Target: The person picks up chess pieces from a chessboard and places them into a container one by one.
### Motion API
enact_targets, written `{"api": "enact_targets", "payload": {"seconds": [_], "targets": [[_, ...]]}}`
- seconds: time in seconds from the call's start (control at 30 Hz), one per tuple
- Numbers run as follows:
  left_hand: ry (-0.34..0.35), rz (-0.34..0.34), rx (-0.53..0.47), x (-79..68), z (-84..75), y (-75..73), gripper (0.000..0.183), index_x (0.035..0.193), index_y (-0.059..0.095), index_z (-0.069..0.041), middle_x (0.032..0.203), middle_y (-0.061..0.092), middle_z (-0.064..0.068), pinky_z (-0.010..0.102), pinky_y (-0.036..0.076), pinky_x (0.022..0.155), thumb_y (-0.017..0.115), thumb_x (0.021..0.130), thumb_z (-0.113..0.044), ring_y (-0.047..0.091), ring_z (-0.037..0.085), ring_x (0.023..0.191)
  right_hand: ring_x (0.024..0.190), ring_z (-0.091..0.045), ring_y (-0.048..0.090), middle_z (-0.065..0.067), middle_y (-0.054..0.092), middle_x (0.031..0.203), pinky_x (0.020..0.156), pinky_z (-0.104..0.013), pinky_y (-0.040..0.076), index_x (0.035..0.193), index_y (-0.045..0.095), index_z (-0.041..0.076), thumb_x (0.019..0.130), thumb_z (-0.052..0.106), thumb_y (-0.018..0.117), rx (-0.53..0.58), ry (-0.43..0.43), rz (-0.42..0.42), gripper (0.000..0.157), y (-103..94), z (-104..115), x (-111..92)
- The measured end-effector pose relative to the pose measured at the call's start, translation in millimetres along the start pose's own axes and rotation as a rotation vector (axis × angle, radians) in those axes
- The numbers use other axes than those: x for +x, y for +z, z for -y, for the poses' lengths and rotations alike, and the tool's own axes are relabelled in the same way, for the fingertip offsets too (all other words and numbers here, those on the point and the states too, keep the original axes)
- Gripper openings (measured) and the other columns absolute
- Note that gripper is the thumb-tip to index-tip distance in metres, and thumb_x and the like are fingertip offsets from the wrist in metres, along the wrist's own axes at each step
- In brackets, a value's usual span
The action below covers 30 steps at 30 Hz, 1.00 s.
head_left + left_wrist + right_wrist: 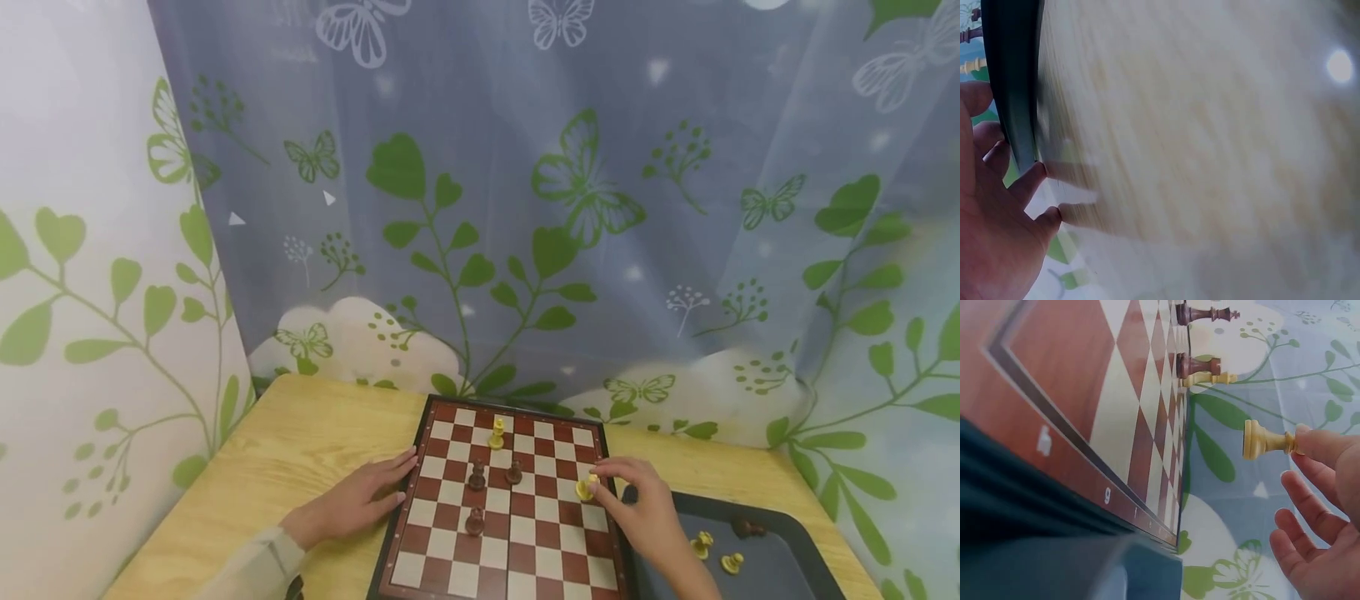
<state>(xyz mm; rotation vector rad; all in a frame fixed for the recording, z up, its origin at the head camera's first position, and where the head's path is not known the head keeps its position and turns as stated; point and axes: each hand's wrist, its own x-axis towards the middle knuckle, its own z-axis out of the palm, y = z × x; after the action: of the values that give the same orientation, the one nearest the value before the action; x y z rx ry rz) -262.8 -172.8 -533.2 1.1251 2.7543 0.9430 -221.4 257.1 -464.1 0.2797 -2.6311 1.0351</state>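
My right hand (pixel 647 508) pinches a yellow chess piece (pixel 1263 440) between thumb and forefinger; its top is hidden by the fingertips. In the right wrist view the piece's base hangs clear of the chessboard (pixel 1138 412), over its right side. My left hand (pixel 352 500) lies by the board's left edge, fingers extended and touching the dark frame (pixel 1015 75). On the board stand a yellow king (pixel 497 434), a dark king (pixel 476 476), a dark rook (pixel 513 472) and another dark piece (pixel 474 522) closer to me.
A dark tray (pixel 806 550) sits at the board's right on the wooden table (pixel 322 417). In it are a yellow knight-like piece (pixel 702 544), a yellow pawn (pixel 732 564) and dark pieces (pixel 747 527). A patterned curtain (pixel 480 208) hangs behind the table.
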Motion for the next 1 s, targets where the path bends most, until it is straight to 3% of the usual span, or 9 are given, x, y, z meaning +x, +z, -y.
{"api": "enact_targets", "payload": {"seconds": [0.27,0.67,1.0], "targets": [[-0.007,0.015,0.028,4.5,0.1,1.1,0.056,0.153,0.039,0.005,0.162,0.032,0.021,0.067,0.032,0.114,0.047,0.109,-0.029,0.039,0.046,0.144,0.110,-0.027,0.060,0.000,0.071,0.112,0.091,-0.054,0.053,0.098,0.078,0.020,0.085,0.015,0.083,-0.058,0.020,-0.031,0.014,-19.6,5,-25],[-0.021,0.026,0.073,1.3,-3.3,-0.2,0.056,0.153,0.039,0.004,0.163,0.033,0.019,0.063,0.036,0.113,0.044,0.110,-0.032,0.040,0.044,0.144,0.104,-0.033,0.060,-0.002,0.073,0.105,0.087,-0.057,0.052,0.098,0.079,0.014,0.085,0.013,0.083,-0.131,0.032,-0.138,0.014,-34.5,-13,-55],[-0.031,0.051,0.097,1.7,-8.1,-1.8,0.057,0.154,0.038,0.004,0.163,0.031,0.020,0.062,0.035,0.115,0.042,0.110,-0.032,0.039,0.044,0.145,0.092,-0.002,0.057,0.003,0.075,0.094,0.075,-0.041,0.055,0.089,0.080,0.023,0.076,0.013,0.089,-0.247,0.053,-0.262,0.019,-37.7,-37,-75]]}}
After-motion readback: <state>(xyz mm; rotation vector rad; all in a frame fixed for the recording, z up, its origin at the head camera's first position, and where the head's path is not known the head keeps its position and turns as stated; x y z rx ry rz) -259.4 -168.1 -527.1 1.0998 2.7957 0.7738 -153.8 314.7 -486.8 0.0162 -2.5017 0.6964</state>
